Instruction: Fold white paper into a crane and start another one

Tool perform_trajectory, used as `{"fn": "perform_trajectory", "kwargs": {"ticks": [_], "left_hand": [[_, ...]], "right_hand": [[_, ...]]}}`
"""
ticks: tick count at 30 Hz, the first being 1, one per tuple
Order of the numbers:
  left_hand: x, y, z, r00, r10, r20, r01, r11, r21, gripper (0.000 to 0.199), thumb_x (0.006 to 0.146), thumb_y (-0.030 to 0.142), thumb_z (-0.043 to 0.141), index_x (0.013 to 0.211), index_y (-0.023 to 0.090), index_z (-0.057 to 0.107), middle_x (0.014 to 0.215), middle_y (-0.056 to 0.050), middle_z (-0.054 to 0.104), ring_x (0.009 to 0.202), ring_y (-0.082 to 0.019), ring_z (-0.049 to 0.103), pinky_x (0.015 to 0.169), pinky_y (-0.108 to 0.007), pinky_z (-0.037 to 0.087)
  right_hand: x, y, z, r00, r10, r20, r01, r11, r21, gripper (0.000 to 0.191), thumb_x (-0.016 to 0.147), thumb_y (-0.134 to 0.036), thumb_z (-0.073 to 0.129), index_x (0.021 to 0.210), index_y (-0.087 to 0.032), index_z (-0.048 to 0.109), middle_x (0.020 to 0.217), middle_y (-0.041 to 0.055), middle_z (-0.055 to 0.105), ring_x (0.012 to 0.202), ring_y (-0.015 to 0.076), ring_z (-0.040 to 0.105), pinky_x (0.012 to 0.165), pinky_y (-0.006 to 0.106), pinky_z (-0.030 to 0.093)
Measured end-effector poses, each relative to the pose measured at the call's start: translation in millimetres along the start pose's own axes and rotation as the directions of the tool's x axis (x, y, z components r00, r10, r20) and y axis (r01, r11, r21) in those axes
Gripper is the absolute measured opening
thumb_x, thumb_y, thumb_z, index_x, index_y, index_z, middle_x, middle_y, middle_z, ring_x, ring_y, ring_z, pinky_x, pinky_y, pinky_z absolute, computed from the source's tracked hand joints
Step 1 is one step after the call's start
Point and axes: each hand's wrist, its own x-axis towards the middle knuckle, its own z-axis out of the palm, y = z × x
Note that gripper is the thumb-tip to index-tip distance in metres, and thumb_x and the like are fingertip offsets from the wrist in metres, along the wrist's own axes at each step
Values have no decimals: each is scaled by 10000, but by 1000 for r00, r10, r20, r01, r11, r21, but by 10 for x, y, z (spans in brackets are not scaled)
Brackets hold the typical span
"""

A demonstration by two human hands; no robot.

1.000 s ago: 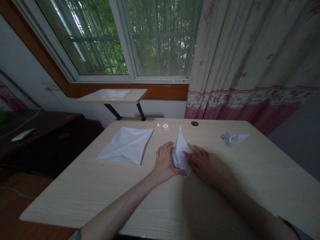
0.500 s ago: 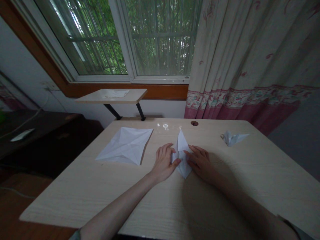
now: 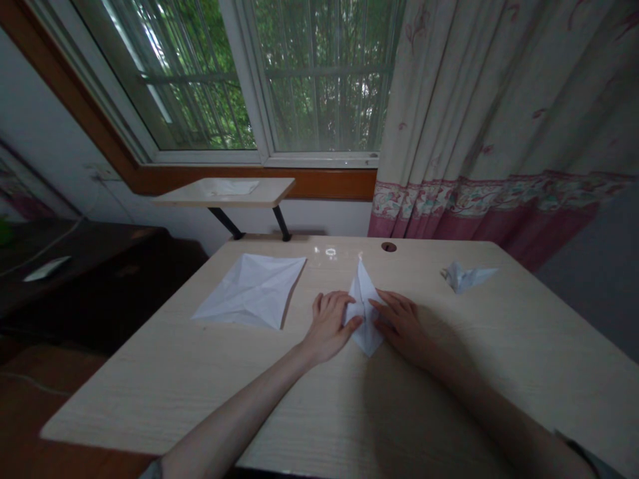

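Centrally, the folded paper [image 3: 368, 340] lies lengthwise up the frame between left hand [image 3: 327, 329] and right hand [image 3: 407, 329], half-open fingers touching its sides, pinching nothing.

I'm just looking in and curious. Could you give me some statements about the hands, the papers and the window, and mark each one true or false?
1. The left hand and right hand both touch the diamond-shaped folded paper. True.
2. The large white sheet is crumpled into a ball. False: it lies spread out, with creases across it.
3. The small pointed paper piece lies to the right of both hands. True.
4. The curtain covers the whole window. False: greenery shows through the panes, left of the curtain.
5. Something white lies on the raised shelf. True.
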Motion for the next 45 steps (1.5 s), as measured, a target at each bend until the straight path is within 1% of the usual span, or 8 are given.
{"fn": "perform_trajectory", "kwargs": {"ticks": [11,18,21,23,28,31,38,45], "left_hand": [[-8,-1,-8,1000,23,4,-23,999,36,338,989,379,495,1305,265,539,1339,-88,533,1320,-275,422,1158,-584,171],[-10,-28,6,995,19,-99,-27,997,-75,660,899,342,620,1464,237,297,1336,-113,566,1268,-303,484,1145,-582,190],[-8,-57,28,991,2,-136,-21,990,-138,639,903,315,603,1453,217,293,1276,-113,597,1253,-299,501,1145,-570,209],[-6,-65,31,987,-8,-163,-24,981,-190,545,927,317,560,1417,214,344,1254,-108,607,1246,-287,508,1140,-542,251],[-3,-37,-1,989,-47,-143,-8,933,-360,397,987,388,442,1336,199,444,1200,-109,624,1157,-254,578,1042,-437,429],[2,-12,-23,991,-57,-118,3,911,-412,360,1003,412,414,1273,189,498,1142,-101,645,1092,-239,607,1001,-406,466],[21,-5,-41,997,17,-70,-40,937,-348,340,1036,407,371,1054,208,646,1033,-65,679,1009,-215,628,945,-365,492],[27,-12,-32,998,41,-54,-55,956,-290,195,967,307,523,1074,214,658,1035,-61,675,989,-212,636,908,-356,516]], "right_hand": [[19,-29,-32,1000,12,5,-12,1000,12,477,967,-258,454,1443,-277,450,1414,98,558,1316,267,482,1040,499,438],[63,-70,-91,997,68,-39,-65,996,62,647,987,-282,415,1583,-270,160,1422,105,552,1259,263,527,1018,457,453],[66,-67,-120,994,84,-68,-77,992,104,708,1006,-321,404,1596,-275,13,1416,87,566,1254,252,535,1011,436,465],[59,-59,-132,992,113,-62,-102,983,152,702,1020,-337,396,1593,-292,-8,1381,64,598,1257,242,536,1026,430,457],[31,-38,-136,982,179,-65,-160,961,226,538,1048,-323,328,1570,-307,200,1353,67,616,1271,234,535,1038,448,454],[23,-32,-139,979,186,-86,-160,956,248,479,1048,-323,322,1526,-308,326,1328,69,631,1259,231,549,1033,452,465],[46,-58,-182,976,203,-84,-166,933,320,371,1047,-341,340,1349,-318,555,1223,51,689,1143,227,622,1006,458,478],[67,-60,-188,984,175,-15,-165,950,264,376,1051,-374,326,1310,-319,593,1098,46,735,1025,228,663,988,465,470]]}}
